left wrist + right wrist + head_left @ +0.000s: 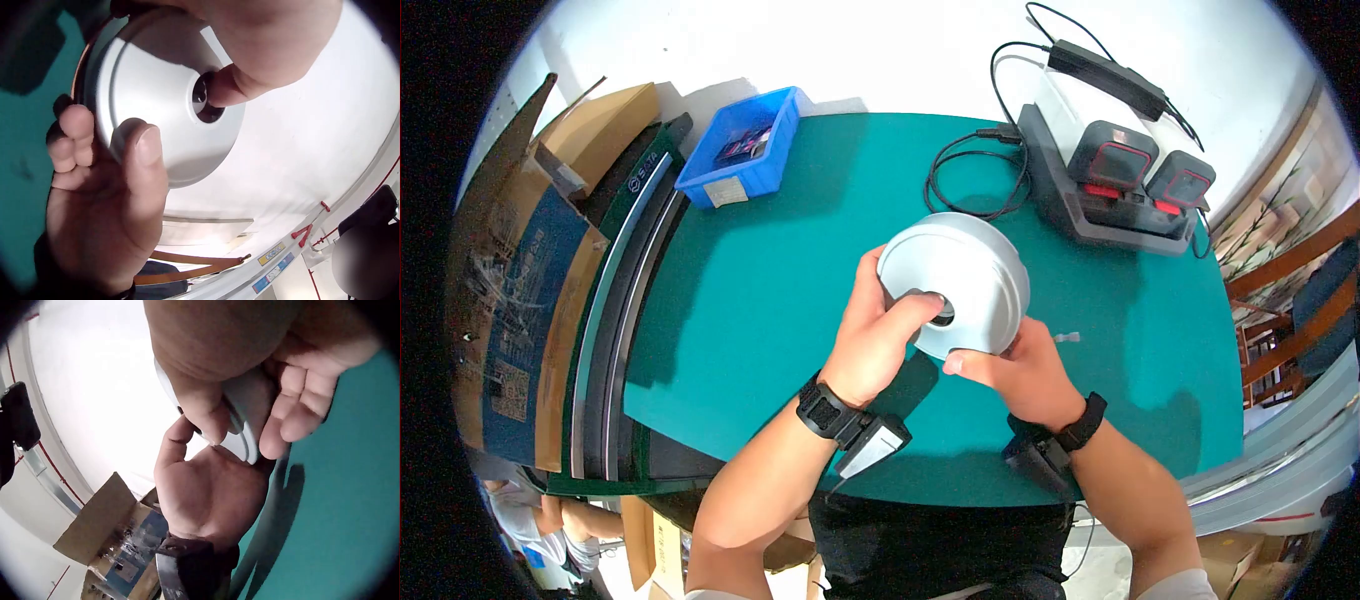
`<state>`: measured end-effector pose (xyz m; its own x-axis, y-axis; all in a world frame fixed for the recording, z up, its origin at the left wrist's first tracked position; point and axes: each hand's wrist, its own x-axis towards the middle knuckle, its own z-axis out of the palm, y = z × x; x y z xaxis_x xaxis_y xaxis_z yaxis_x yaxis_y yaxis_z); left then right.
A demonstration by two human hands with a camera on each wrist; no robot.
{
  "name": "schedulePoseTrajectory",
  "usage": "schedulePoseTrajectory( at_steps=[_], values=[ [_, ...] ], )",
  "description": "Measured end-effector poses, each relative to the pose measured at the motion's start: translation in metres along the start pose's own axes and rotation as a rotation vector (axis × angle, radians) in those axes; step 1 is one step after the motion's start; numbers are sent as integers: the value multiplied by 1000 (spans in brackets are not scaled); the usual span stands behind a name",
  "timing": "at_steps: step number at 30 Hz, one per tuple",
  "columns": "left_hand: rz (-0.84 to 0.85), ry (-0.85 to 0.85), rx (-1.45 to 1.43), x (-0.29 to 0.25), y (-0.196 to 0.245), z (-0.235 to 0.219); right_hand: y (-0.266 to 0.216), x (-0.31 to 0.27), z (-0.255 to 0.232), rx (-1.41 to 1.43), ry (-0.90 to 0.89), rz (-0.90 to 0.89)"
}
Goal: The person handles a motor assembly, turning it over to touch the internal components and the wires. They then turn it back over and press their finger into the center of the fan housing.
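Observation:
Both hands hold up a round silver-grey domed metal cover (985,265) with a dark hole (943,312) in its middle, above the green table. My left hand (870,335) grips its left side, and the thumb reaches into the hole, as the left wrist view also shows. From the lower right, my right hand (1030,375) grips the rim, its thumb lying on the face. In the right wrist view the cover (250,403) is seen nearly edge-on, partly hidden behind the right hand (231,344). Something shiny shows inside the hole (201,103) beside the thumb.
A blue bin (775,165) with small packets stands at the back left. At the back right sits a charger dock (1080,215) with two black-faced units and a looped black cable (933,175). Cardboard boxes (530,330) line the left edge. A small clear piece (1068,338) lies right of the hands.

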<state>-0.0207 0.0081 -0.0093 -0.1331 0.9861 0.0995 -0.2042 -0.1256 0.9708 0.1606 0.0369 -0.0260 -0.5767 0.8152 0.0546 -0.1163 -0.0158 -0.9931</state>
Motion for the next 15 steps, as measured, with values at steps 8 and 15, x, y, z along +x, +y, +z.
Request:
schedulePoseTrajectory(
  at_steps=[8,15],
  values=[
    [42,-36,2,-1,-3,-3,-1,-3,1,-88,5,-10],
    [13,-140,-135,2,-6,-12,0,1,-5,10,-2,42]
  ],
)
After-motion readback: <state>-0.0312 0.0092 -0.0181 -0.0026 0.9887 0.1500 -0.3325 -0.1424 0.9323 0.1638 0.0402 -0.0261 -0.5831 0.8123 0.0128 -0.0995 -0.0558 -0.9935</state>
